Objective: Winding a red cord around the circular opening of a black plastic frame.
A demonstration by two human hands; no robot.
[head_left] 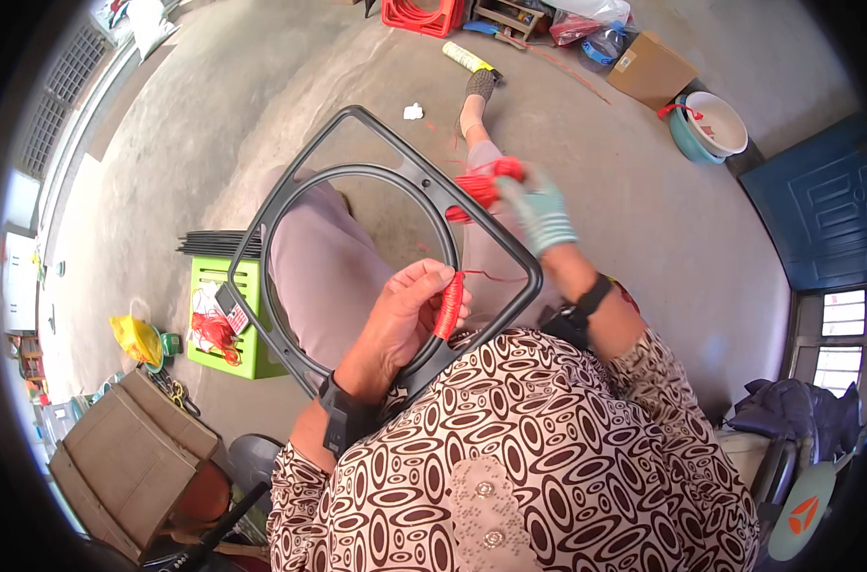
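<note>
A black square frame [410, 164] with a round ring inside it lies across my lap, tilted. Red cord [449, 310] is wound tightly around the near right part of the ring. My bare left hand [409, 310] grips that wound stretch, thumb and forefinger pinched at its upper end. From there a thin red strand runs right, under the frame's edge. My right hand [538, 205], in a light green and grey glove and slightly blurred, is closed on a bundle of red cord [476, 189] beyond the frame's right side.
Left of my legs, a lime green stool [231, 362] bears loose red cord [214, 329] and a stack of black pieces [219, 244]. A cardboard box [652, 69] and basins [717, 124] stand far right. On the floor ahead lies a yellow can [467, 57]. Folded cardboard [123, 458] leans at left.
</note>
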